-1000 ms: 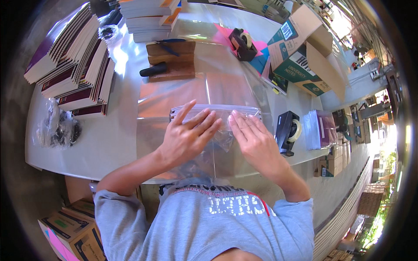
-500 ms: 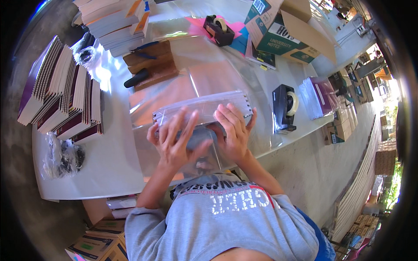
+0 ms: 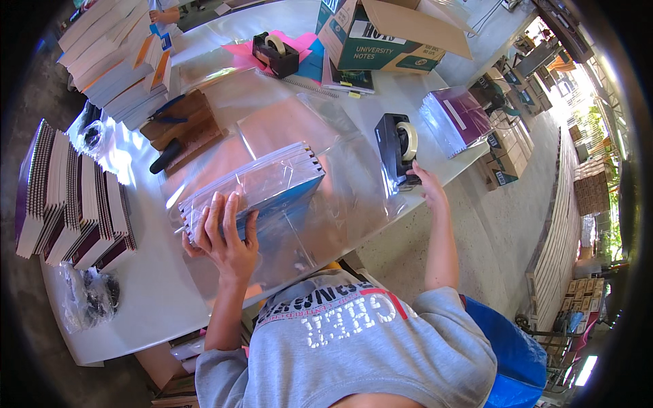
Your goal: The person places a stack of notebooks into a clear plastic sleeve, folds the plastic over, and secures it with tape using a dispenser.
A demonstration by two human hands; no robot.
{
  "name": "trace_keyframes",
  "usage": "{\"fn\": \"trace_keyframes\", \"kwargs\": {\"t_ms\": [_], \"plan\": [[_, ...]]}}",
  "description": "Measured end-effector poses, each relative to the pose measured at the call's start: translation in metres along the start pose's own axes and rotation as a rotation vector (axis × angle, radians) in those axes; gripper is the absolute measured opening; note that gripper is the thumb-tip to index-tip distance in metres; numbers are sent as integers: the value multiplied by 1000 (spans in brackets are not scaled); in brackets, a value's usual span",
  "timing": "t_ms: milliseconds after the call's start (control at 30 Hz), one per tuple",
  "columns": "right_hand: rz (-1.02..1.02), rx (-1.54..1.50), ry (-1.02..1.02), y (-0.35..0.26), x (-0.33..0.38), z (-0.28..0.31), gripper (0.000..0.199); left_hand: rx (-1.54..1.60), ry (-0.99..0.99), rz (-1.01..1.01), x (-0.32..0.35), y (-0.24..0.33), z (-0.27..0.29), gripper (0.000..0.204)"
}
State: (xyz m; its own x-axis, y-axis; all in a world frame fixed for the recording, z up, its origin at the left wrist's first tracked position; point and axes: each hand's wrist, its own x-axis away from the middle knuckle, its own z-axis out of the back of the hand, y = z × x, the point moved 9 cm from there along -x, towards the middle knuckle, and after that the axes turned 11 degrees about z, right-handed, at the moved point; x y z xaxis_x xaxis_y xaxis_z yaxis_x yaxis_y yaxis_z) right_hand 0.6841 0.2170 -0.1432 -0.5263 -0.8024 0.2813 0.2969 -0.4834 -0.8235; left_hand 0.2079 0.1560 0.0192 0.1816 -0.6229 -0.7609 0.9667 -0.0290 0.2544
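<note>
Fingers on my left hand [image 3: 228, 245] spread against the wrapped notebook stack [image 3: 255, 183] on the table [image 3: 153, 285]. My right hand [image 3: 428, 185] is at the tape dispenser [image 3: 388, 146]; I can't tell if it grips.

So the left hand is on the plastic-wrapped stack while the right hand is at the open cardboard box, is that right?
Not quite: the right hand is at the black tape dispenser, not the open cardboard box, as the head view shows. The left hand is indeed on the plastic-wrapped stack.
</note>
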Motion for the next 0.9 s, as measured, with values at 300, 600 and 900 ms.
{"fn": "trace_keyframes", "kwargs": {"t_ms": [300, 600, 900], "plan": [[153, -738, -86, 81, 0, -8, 30, -19, 15, -22, 0, -1, 0, 42], [1026, 487, 640, -51, 123, 24, 16, 86, 4, -10, 1, -14, -5, 55], [827, -613, -432, -166, 252, -201, 21, 152, 18, -69, 0, -9, -2, 59]]}}
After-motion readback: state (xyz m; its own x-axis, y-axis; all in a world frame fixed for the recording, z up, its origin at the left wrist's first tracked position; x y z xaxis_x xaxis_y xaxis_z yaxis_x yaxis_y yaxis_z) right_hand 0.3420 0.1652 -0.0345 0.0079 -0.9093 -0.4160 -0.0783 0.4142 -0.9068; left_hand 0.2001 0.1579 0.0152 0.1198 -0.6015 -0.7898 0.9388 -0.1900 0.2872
